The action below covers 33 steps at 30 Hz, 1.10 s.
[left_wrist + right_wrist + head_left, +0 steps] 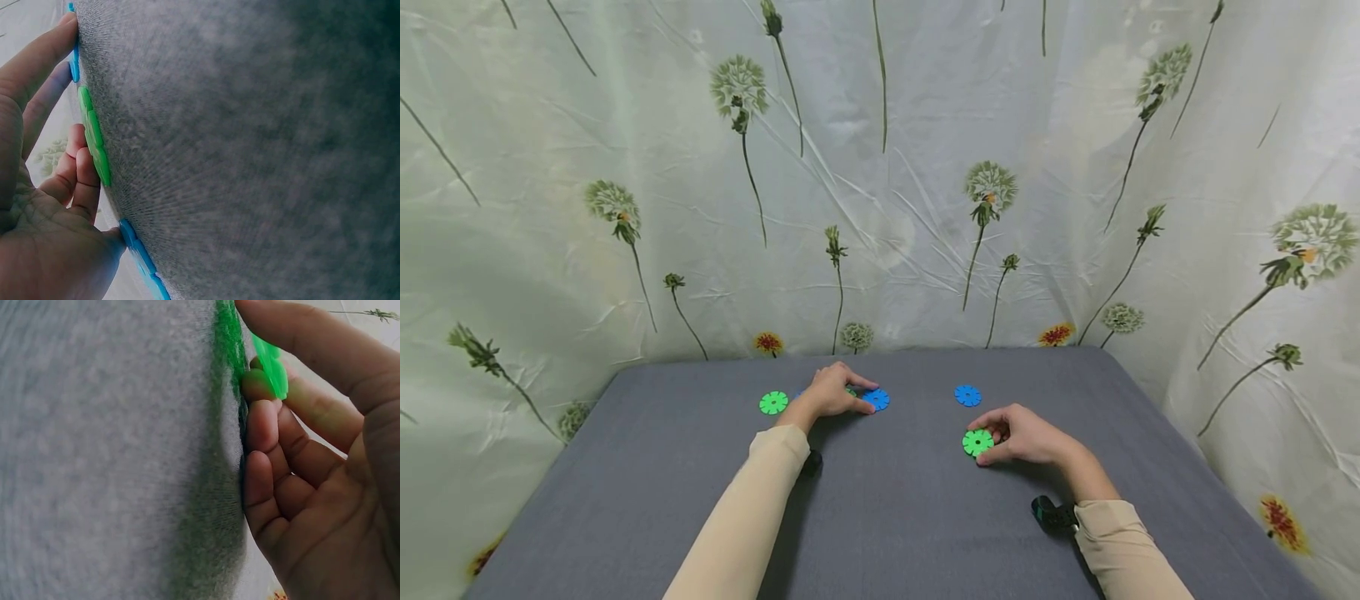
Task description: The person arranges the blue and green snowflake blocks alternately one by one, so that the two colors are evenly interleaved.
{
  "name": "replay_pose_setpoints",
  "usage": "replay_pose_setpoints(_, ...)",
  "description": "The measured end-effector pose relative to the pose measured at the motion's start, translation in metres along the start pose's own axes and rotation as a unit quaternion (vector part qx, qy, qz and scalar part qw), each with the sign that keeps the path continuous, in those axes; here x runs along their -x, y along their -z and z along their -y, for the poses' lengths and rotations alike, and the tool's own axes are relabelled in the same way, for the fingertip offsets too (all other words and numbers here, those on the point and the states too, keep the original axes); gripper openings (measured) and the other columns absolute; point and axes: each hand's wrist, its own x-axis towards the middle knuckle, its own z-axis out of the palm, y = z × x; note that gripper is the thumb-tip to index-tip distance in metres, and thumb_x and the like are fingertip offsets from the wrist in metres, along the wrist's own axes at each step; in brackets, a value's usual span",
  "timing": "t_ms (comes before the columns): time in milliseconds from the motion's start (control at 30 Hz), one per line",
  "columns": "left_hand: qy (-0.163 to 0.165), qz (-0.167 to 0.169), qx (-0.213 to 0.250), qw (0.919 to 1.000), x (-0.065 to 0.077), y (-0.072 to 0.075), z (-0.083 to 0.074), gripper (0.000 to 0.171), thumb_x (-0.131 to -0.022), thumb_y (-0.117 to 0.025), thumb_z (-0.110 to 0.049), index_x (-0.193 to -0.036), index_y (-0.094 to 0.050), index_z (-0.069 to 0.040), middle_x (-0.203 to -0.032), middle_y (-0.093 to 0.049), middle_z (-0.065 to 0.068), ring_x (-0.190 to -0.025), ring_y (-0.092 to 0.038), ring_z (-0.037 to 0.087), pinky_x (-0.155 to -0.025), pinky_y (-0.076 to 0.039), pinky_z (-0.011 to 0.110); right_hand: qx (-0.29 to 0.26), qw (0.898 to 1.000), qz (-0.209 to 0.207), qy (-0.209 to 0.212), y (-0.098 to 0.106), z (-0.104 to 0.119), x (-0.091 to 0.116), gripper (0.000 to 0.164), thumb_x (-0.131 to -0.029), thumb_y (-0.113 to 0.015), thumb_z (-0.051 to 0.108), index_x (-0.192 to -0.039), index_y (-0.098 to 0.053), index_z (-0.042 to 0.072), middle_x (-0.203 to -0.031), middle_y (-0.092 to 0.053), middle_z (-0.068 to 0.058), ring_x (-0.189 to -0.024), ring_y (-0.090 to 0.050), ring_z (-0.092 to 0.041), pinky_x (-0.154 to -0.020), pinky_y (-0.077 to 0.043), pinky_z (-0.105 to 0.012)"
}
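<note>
My left hand (829,395) reaches over the back of the table and grips a flat blue notched disc (877,402) at its edges between thumb and index finger. Beneath this hand a green disc (92,134) lies by the curled fingers, and another blue disc (144,259) is close to the heel of the palm; in the head view the hand mostly hides both. My right hand (1028,437) pinches a green notched disc (972,442) between thumb and index finger, tilted and close over the cloth. Its other fingers curl in near the table.
Farther left lies a green disc (773,403). A single blue disc (967,396) rests behind the right hand. Grey cloth (895,517) covers the table, and a dandelion-print curtain (895,192) hangs along its back edge and sides.
</note>
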Motion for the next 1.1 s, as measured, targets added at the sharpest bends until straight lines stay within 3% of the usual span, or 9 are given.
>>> replay_pose_setpoints(433,0.001,0.003,0.007,1.0,0.0,0.002,-0.001,0.04,-0.088,-0.091,-0.033,-0.127,-0.082,-0.028,-0.146,-0.07,0.006,-0.148,-0.05,0.038,-0.13,-0.015,0.074,0.044,0.996,-0.079,0.015,0.002,0.01,-0.021,0.047,-0.086,-0.092,0.025,-0.126,-0.078,0.005,-0.091,-0.064,0.0,-0.081,-0.057,-0.009,-0.072,-0.048,-0.024)
replay_pose_setpoints(600,0.0,0.002,0.006,1.0,0.0,0.001,-0.001,0.04,-0.088,-0.091,-0.033,-0.127,-0.082,-0.028,-0.145,-0.071,0.005,-0.146,-0.053,0.038,-0.13,-0.016,0.073,0.062,0.993,-0.099,0.019,0.001,0.019,-0.036,0.047,-0.086,-0.093,0.028,-0.126,-0.079,0.009,-0.097,-0.068,0.001,-0.088,-0.059,-0.013,-0.077,-0.049,-0.027)
replay_pose_setpoints(833,0.002,0.002,0.006,1.0,0.0,0.0,0.0,0.04,-0.089,-0.091,-0.033,-0.127,-0.082,-0.028,-0.145,-0.071,0.006,-0.148,-0.052,0.039,-0.13,-0.015,0.075,0.066,0.993,-0.092,0.013,0.0,0.032,-0.059,0.046,-0.087,-0.092,0.031,-0.128,-0.079,0.012,-0.108,-0.071,-0.003,-0.094,-0.062,-0.019,-0.082,-0.052,-0.033)
replay_pose_setpoints(1100,0.002,0.001,0.005,1.0,0.0,0.001,-0.001,0.04,-0.088,-0.091,-0.033,-0.127,-0.083,-0.028,-0.145,-0.071,0.006,-0.147,-0.053,0.038,-0.13,-0.016,0.074,0.08,0.994,-0.068,0.011,0.0,0.041,-0.083,0.048,-0.088,-0.091,0.029,-0.13,-0.078,0.011,-0.113,-0.073,-0.005,-0.097,-0.063,-0.016,-0.084,-0.054,-0.034)
